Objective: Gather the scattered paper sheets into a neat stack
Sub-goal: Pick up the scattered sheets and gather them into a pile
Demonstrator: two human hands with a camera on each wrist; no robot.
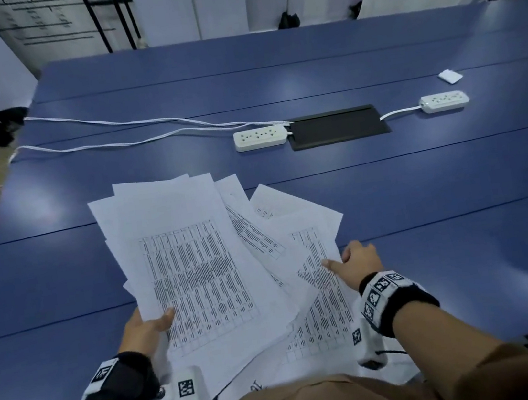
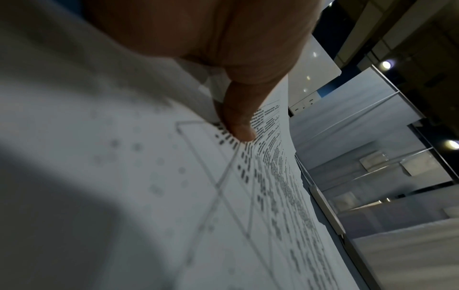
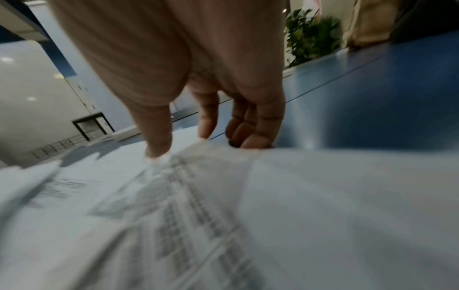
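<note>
Left grip (image 1: 148,328) is clamping fanned sheets (image 1: 195,277) as a base; right grip (image 1: 356,259) is pinching a loose sheet (image 1: 313,247) to add.

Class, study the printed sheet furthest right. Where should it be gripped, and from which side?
Take the right-hand sheet by its right long edge, from the right: that edge lies free on the table, where the right hand sits, thumb on top. Its left side is buried under the fanned bundle in the left hand.
</note>
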